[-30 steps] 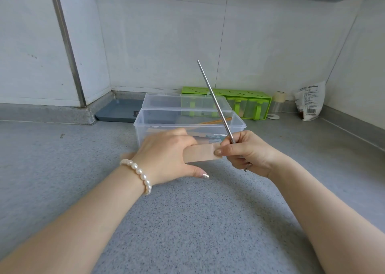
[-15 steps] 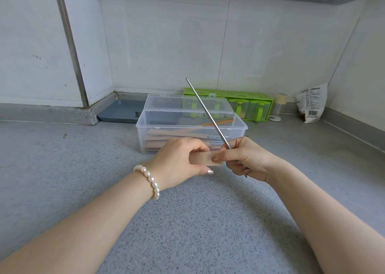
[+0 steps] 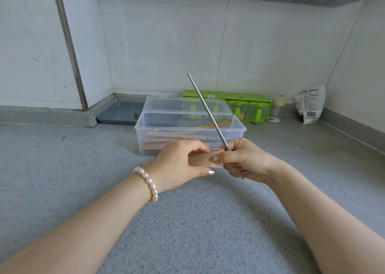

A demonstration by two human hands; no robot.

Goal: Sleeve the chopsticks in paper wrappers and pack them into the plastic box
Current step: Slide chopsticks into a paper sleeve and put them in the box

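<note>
Now gripping, left hand [image 3: 177, 161] curled round a tan paper wrapper [image 3: 203, 160], thumb beneath and fingers over the top, wrapper lying roughly level above the grey countertop [image 3: 187, 221]. Right hand [image 3: 242, 159] curled round the lower end of a metal chopstick [image 3: 208, 111], thumb tip pressed on the wrapper's right end, so both hands meet at that spot. Chopstick tilted, upper tip leaning up and to the left, crossing in front of the clear plastic box [image 3: 145, 140]; short bottom end poking out under the right palm. Cannot tell whether one stick or a pair held tight together, nor whether the tip has entered the wrapper's mouth. Box standing open on the counter just behind the hands, its hinged lid [image 3: 185, 105] raised at the back, several wrapped pieces [image 3: 166, 137] lying inside at mixed angles, one orange-brown stick [image 3: 216, 124] resting higher near the right side. Pearl bracelet [image 3: 148, 182] on the left wrist. Further back against the tiled wall: green seasoning rack [image 3: 248, 105], small clear jar [image 3: 278, 107] beside it, white printed bag [image 3: 310, 105] at the right, blue-grey tray [image 3: 118, 114] in the corner to the left of the box.
</note>
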